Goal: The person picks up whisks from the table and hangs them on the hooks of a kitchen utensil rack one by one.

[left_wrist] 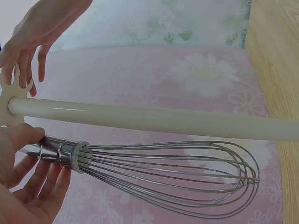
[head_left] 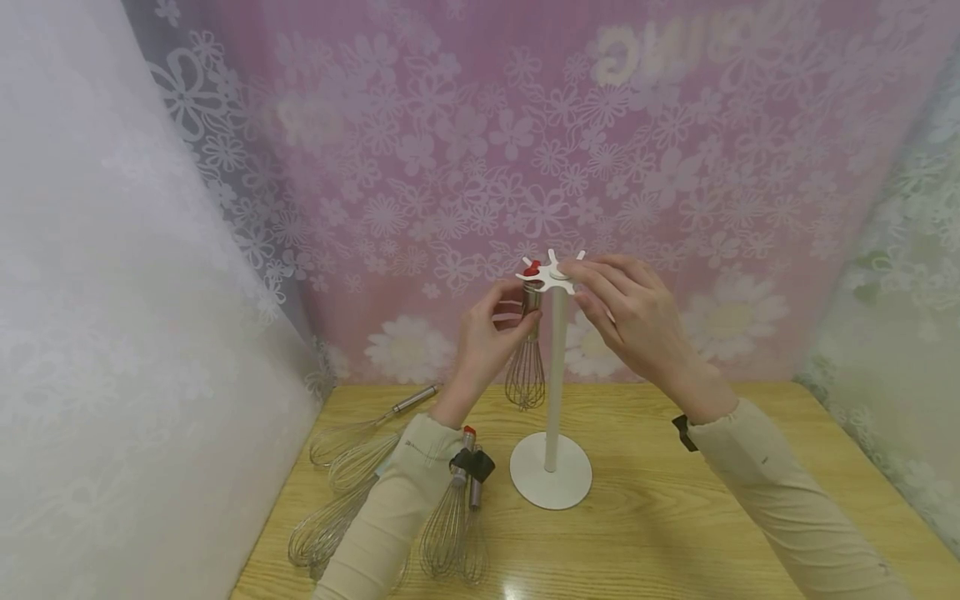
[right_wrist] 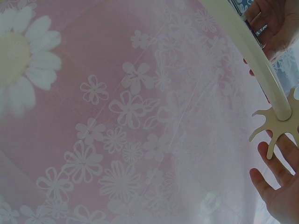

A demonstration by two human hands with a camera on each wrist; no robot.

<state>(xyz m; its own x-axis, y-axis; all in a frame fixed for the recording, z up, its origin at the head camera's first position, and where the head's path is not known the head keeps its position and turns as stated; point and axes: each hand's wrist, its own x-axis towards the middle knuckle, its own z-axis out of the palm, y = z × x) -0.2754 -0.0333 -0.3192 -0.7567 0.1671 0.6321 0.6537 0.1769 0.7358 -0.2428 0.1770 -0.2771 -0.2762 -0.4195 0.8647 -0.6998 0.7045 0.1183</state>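
In the head view, my left hand [head_left: 487, 333] grips a wire whisk [head_left: 526, 371] by its metal handle. The whisk hangs upright, wire loops down, beside the post of a white stand [head_left: 557, 375]. Its red end [head_left: 532, 268] is at the prongs of the stand's star-shaped top [head_left: 551, 273]; whether it rests there I cannot tell. The left wrist view shows thumb and fingers around the whisk handle [left_wrist: 58, 151]. My right hand [head_left: 630, 308] touches the top from the right, its fingers fairly straight in the right wrist view, partly behind the prongs [right_wrist: 275, 126].
Several whisks [head_left: 352, 483] lie at the left of the wooden table [head_left: 660, 517], partly behind my left sleeve. More whisks [head_left: 447, 525], one red-tipped, lie nearer the stand's round base [head_left: 551, 492]. A pink flowered backdrop [head_left: 450, 167] rises behind the table.
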